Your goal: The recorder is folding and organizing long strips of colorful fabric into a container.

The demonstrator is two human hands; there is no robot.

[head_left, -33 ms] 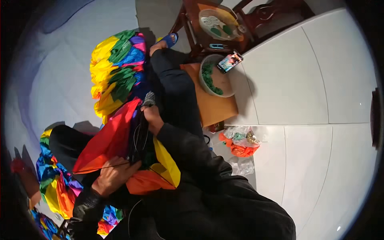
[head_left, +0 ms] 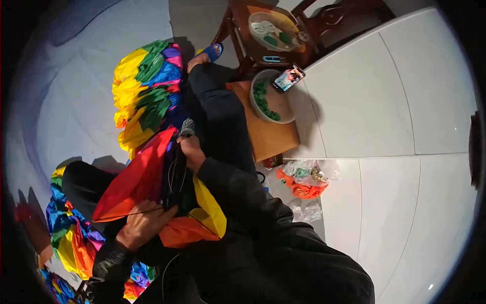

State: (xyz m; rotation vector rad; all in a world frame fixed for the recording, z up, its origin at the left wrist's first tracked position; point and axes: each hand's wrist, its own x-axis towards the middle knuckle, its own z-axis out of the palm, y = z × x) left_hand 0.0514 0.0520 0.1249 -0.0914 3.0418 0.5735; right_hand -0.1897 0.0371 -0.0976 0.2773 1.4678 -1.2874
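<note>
A rainbow-coloured umbrella [head_left: 139,175] lies partly spread across my lap, its red, orange and yellow panels showing around a bundle of dark ribs and thin wires. My right hand [head_left: 191,153] is closed around the dark upper part of that bundle, just below a grey textured end piece [head_left: 188,126]. Lower down and to the left, my left hand [head_left: 143,225] has its fingers curled over a thin black rib at the fabric's edge, by the orange panel. What its fingertips pinch is partly hidden.
A pile of bunched rainbow fabric [head_left: 136,96] lies beyond my hands, with another [head_left: 73,228] at left. To the right are a round tub with green pieces [head_left: 286,104], a phone [head_left: 289,78] on its rim, plastic bags [head_left: 307,185], and a wooden chair [head_left: 238,40] bearing a second tub.
</note>
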